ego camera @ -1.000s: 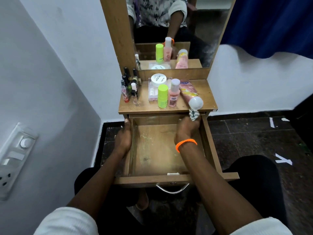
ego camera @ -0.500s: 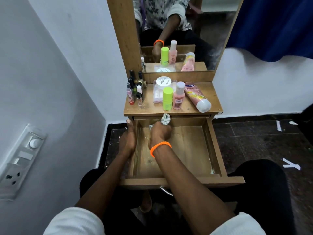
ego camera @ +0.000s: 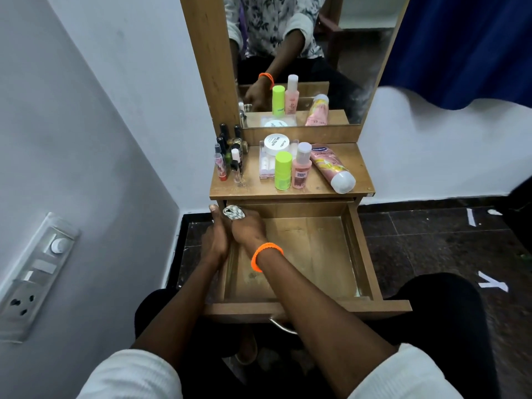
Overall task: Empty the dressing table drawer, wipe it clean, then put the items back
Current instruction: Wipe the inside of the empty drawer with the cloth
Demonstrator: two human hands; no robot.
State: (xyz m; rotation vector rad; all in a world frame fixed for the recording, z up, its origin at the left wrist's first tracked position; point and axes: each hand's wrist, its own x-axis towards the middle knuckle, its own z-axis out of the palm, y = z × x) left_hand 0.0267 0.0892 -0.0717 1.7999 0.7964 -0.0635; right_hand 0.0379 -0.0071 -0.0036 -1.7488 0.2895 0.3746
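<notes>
Two hands at drawer (ego camera: 359,254) back-left corner, right hand (ego camera: 249,227) grip clutching cloth (ego camera: 233,212), left hand (ego camera: 214,240) grip curled over side wall

Soft, even indoor light, moderately bright on the white wall (ego camera: 86,125) and the table (ego camera: 339,171), with no hard shadows; the floor (ego camera: 431,240) and the lower middle of the frame sit dim. Mild sheen on the wet-looking bottom of the drawer (ego camera: 316,254) and a dull reflection in the mirror (ego camera: 316,53). Wide-angle bending shows at the edges, the wall lines lean, and the sleeves (ego camera: 129,375) at the bottom are soft and slightly smeared.
</notes>
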